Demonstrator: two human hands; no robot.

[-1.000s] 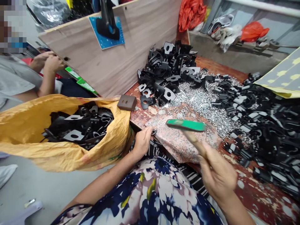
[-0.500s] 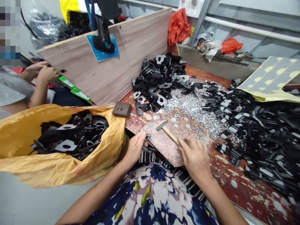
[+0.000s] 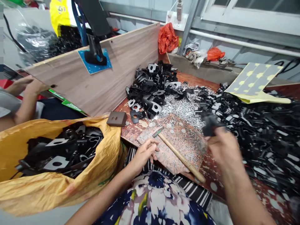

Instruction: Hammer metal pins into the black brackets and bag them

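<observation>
A hammer (image 3: 179,154) with a wooden handle and green-tinged head lies on the speckled stone slab (image 3: 187,140). My left hand (image 3: 146,152) is at the slab's near left edge, fingers apart and slightly curled, with nothing in it. To the right of the slab, my right hand (image 3: 222,143), smeared by motion, grips a blurred black part (image 3: 209,124). Small silvery pins (image 3: 180,106) are heaped behind the slab. Large black parts (image 3: 152,87) are piled behind at the left, and small black clips (image 3: 272,134) spread over the right side.
A yellow sack (image 3: 110,147) of black parts stands at the left, beside a brown block (image 3: 117,119). A wooden board (image 3: 93,87) rises behind it. Another person's hands (image 3: 30,86) show at far left. A patterned sheet (image 3: 255,79) lies over the clips.
My right hand has let go of the hammer, now lying on the slab, and moved right to a black part. The dark part at my left hand is gone, and that hand has opened.
</observation>
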